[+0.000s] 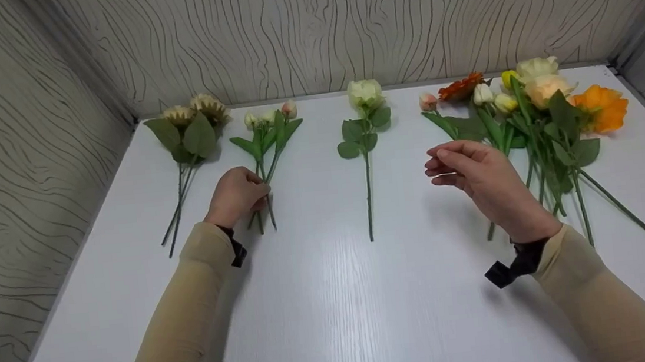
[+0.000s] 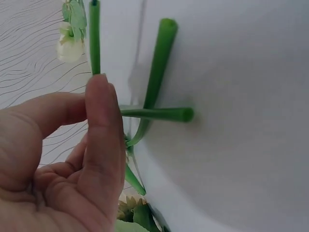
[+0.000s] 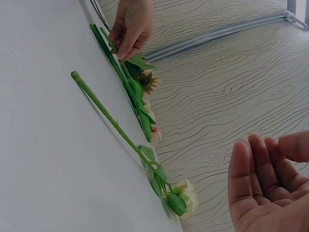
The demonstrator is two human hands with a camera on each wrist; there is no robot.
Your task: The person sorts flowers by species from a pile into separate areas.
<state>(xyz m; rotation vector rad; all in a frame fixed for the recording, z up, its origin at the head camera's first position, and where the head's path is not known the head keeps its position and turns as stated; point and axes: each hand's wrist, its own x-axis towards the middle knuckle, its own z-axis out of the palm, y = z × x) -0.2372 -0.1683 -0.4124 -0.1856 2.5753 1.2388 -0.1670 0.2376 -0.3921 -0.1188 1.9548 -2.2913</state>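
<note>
Both arms wear snug beige sleeves (image 1: 188, 324) with black wrist straps (image 1: 514, 266).

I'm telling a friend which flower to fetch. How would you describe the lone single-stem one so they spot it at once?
On the white table, look along the row of flowers near the back wall. The single cream rose lies mid-row, between the small bud bunch and the big mixed pile. It alone has one stem, and neither hand touches it.

You are working in a small staged booth, not a lived-in room: a smooth white wood-grain tabletop (image 1: 336, 321) is boxed in on three sides by pale wall panels with dark wavy lines (image 1: 342, 19), and only sorted artificial flower stems (image 1: 535, 119) lie on it.
</note>
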